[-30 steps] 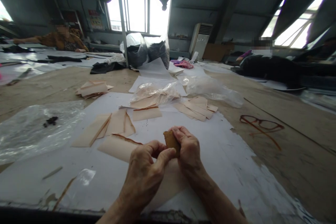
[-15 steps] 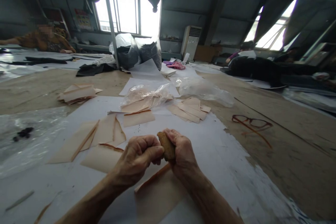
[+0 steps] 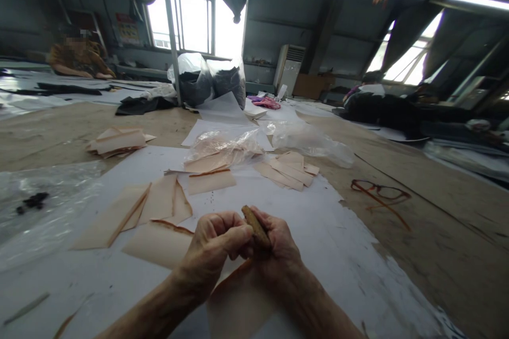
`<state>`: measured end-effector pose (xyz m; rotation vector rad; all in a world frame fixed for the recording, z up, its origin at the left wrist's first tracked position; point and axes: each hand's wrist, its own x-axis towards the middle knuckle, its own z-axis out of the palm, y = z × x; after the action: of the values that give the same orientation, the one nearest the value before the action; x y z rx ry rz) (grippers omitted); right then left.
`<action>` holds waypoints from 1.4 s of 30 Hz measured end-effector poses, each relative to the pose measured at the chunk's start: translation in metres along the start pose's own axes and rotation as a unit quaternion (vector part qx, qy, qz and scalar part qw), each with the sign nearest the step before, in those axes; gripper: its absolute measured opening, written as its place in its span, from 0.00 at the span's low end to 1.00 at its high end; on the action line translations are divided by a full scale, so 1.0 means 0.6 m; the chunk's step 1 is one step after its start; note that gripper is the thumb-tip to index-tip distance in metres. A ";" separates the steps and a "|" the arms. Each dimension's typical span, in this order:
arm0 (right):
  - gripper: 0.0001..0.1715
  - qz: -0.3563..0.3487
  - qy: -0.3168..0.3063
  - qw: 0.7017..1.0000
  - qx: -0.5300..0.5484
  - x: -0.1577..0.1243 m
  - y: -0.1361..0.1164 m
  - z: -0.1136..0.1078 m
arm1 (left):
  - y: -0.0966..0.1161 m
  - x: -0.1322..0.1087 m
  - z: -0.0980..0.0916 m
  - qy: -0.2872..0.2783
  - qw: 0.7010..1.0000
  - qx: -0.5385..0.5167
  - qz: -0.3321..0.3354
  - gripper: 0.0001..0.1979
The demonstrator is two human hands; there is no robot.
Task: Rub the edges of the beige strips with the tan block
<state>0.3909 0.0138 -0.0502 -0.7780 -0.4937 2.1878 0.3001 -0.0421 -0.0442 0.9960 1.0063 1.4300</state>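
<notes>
Several flat, pale beige pieces with brown edges lie on the white sheet, left of the bare left hand, its fingers curled; whether they pinch anything, I cannot tell. Next, above another beige piece, a small, brown, oblong slab slants from upper left to lower right along its length, upper end pointing away from the person, gripped by the bare right hand. Farther right lie brown-framed eyeglasses.
</notes>
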 end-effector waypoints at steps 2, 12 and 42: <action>0.06 0.002 0.015 1.000 0.009 0.001 0.000 0.000 | -0.003 0.002 -0.001 -0.001 1.000 -0.008 -0.001 0.10; 0.09 -0.200 0.085 0.976 -0.016 -0.011 -0.011 0.007 | 0.007 0.002 0.009 0.013 0.998 0.043 0.033 0.13; 0.13 -0.219 -0.006 0.956 -0.195 -0.026 -0.007 0.012 | 0.021 -0.019 -0.019 -0.047 0.970 0.222 0.089 0.11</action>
<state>0.3967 0.0038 -0.0368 -0.7705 -1.0224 1.7015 0.2868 -0.0553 -0.0361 1.4979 1.2207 1.3102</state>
